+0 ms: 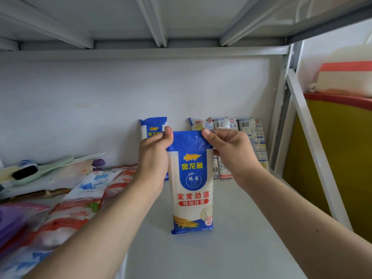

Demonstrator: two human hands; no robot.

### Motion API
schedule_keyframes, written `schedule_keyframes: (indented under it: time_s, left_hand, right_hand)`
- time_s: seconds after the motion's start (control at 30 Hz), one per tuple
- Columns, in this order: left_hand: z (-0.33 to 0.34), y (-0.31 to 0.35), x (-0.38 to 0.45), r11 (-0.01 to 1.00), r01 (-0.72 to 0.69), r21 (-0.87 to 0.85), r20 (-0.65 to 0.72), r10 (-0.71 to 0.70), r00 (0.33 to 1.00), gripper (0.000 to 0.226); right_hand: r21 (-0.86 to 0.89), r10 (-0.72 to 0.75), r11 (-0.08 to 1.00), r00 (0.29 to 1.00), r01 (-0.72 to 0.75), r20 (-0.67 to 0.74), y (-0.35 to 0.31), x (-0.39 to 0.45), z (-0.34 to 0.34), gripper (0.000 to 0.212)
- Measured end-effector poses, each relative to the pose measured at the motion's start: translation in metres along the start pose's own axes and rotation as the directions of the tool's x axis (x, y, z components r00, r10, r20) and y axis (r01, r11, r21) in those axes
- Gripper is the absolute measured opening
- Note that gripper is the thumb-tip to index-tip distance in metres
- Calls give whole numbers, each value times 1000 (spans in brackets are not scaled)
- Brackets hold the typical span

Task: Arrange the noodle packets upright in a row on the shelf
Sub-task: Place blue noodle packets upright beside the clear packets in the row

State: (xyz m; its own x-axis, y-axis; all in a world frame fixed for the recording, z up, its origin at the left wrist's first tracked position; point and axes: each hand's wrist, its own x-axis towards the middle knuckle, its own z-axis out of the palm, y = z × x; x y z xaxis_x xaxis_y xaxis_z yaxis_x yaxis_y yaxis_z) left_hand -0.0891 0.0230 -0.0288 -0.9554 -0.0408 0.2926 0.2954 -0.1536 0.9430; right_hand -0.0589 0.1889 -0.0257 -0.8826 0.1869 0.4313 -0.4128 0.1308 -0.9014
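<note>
rear blue packet (151,127): lower half hidden by left hand (154,156) | small print illegible

Bare on both forearms, left (100,228) and right (302,218), from wrist to picture edge. Left hand (155,152) left of the blue noodle packet (192,190), right hand (231,150) right of it: short thumbnails. Small dark mole on right forearm, below-right of the packet.

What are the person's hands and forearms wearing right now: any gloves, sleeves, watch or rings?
Nothing shows on them. The left hand and right hand are bare, without gloves or visible rings. Both forearms are uncovered as far as the frame's edge: no sleeves, watch or bands. Fingernails are short and plain.
</note>
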Motion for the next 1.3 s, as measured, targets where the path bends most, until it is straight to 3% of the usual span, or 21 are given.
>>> schedule_keyframes:
  time_s: [0.1, 0.17, 0.27, 0.37, 0.5, 0.53, 0.6, 0.7, 0.77, 0.83, 1.03, 1.13, 1.3]
  left_hand:
    - [-3, -7, -4, 1000, -4, -28, 15, 4, 1000, 51]
    - [-7, -20, -11, 1000, 13, 7, 103, -14, 995, 50]
    - [-8, -44, -29, 983, 129, 131, 250, -158, 955, 37]
    - [-5, -67, -34, 938, 211, 273, 227, -276, 934, 45]
    - [-7, -70, -25, 946, 159, 282, 161, -209, 964, 42]
    - [-9, -68, -21, 951, 142, 276, 164, -192, 968, 42]
    - [-13, -66, -15, 961, 119, 251, 176, -166, 970, 43]
    - [-19, -63, -6, 978, 105, 178, 154, -133, 979, 42]
    - [-22, -61, -1, 984, 92, 153, 152, -115, 982, 46]
    - [-23, -61, 2, 984, 89, 151, 162, -113, 980, 49]
    - [-21, -64, 7, 986, 83, 146, 194, -111, 975, 50]
    - [-20, -64, 9, 988, 86, 131, 177, -109, 978, 46]
    - [-18, -60, 11, 991, 86, 106, 165, -103, 981, 45]
  right_hand:
    - [35, 29, 999, 999, -28, -33, 3, 0, 4, 21]
    - [70, 45, 997, 997, -40, -65, 3, 3, 5, 20]
    - [103, 24, 995, 995, -14, -96, 1, 9, 5, 18]
    - [110, 14, 994, 994, -2, -106, -1, 14, 6, 17]
    - [173, 72, 983, 995, -60, -64, 1, 19, 3, 16]
    - [202, 77, 977, 997, -71, -23, 2, 19, -1, 24]
    - [177, 107, 976, 989, -123, 101, 7, 14, -10, 59]
    - [-112, 290, 957, 904, -269, 313, 33, -5, -21, 90]
    - [-300, 403, 909, 796, -290, 451, 53, -16, -23, 71]
    - [-398, 447, 879, 743, -262, 498, 69, -22, -23, 56]
    - [-417, 377, 893, 783, -167, 494, 85, -26, -18, 32]
    - [-444, 375, 883, 792, -149, 481, 85, -26, -17, 35]
    - [-330, 392, 907, 808, -261, 440, 91, -31, -16, 37]
